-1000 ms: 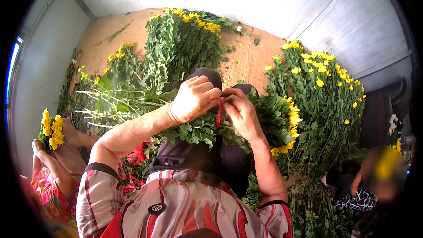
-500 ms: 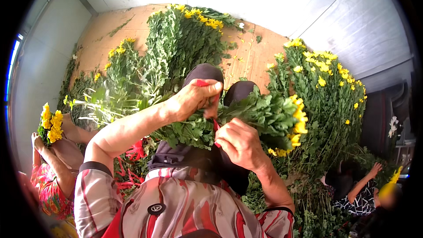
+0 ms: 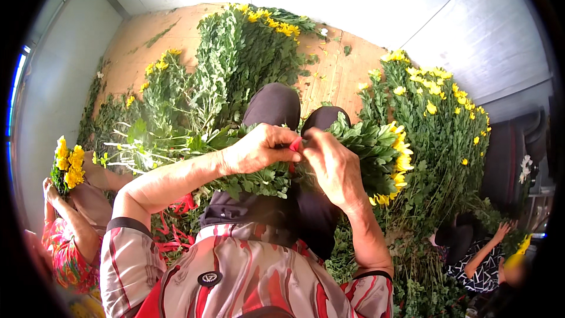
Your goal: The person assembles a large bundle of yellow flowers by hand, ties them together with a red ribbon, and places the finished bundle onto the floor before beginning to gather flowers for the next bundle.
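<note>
Across my lap lies a bunch of yellow chrysanthemums [image 3: 376, 148], its flower heads to the right and its cut stems to the left. A red ribbon [image 3: 295, 143] goes round the middle of the bunch. Over the stems, my left hand [image 3: 266, 148] is closed, pinching the ribbon between thumb and fingers. Close against it, my right hand [image 3: 333, 162] is closed too, fingertips bent at the ribbon. What those right fingertips hold is partly hidden behind the hand.
More red ribbons [image 3: 173, 229] lie to my left. Piles of chrysanthemums stand ahead [image 3: 247, 65] and at the right [image 3: 424, 123] on brown cardboard [image 3: 329, 76]. One person [image 3: 76, 224] sits at the left holding yellow flowers; another [image 3: 479, 259] is at the lower right.
My right hand has risen from below the bunch to meet my left hand. The left hand has come down slightly, and the ribbon ends are now together between both hands.
</note>
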{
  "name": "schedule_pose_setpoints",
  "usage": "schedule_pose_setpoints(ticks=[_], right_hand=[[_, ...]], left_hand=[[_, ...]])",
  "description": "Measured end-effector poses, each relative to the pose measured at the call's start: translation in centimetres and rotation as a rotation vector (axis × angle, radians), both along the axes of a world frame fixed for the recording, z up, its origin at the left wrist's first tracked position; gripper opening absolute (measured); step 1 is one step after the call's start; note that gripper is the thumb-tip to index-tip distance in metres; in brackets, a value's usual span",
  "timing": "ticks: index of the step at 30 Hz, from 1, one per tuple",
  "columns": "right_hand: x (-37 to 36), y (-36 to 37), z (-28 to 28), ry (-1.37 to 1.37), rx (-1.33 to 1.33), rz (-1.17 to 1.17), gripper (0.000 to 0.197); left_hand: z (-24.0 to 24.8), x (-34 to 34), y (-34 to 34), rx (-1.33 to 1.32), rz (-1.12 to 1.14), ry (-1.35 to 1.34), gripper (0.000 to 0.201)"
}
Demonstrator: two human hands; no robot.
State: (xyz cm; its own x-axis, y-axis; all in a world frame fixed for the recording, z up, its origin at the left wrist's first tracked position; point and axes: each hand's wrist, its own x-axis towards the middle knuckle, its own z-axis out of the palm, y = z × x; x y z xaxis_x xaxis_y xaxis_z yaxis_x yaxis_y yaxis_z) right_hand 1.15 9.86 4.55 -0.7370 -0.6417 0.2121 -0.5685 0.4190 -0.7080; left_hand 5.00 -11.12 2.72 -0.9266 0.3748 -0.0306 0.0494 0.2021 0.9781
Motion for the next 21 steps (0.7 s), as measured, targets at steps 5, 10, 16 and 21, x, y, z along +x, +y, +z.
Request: schedule_pose_setpoints(ticks=[5,10,16,21], right_hand=[[-1.9,1.9,-1.4,-0.432,-0.244,0.179,0.014],[-2.4,2.0,-2.4,-0.711,-0.453,0.097,0.021],[-1.8,0.6,-3.0,-0.182,-0.136,-0.023,0.019],[-2.7,0.0,-2.7,-0.251,-0.023,0.050,0.023]], left_hand=[[0.2,-1.5,-0.6,0.298,-0.017,-0.404,0.013],[-0.7,-2.9,-3.0,0.275,-0.238,-0.464,0.018],[-0.1,-2.5,-1.2,-0.335,-0.061,0.540,0.027],[-1.2,-2.3,0.5,-0.585,0.154,0.921,0.027]])
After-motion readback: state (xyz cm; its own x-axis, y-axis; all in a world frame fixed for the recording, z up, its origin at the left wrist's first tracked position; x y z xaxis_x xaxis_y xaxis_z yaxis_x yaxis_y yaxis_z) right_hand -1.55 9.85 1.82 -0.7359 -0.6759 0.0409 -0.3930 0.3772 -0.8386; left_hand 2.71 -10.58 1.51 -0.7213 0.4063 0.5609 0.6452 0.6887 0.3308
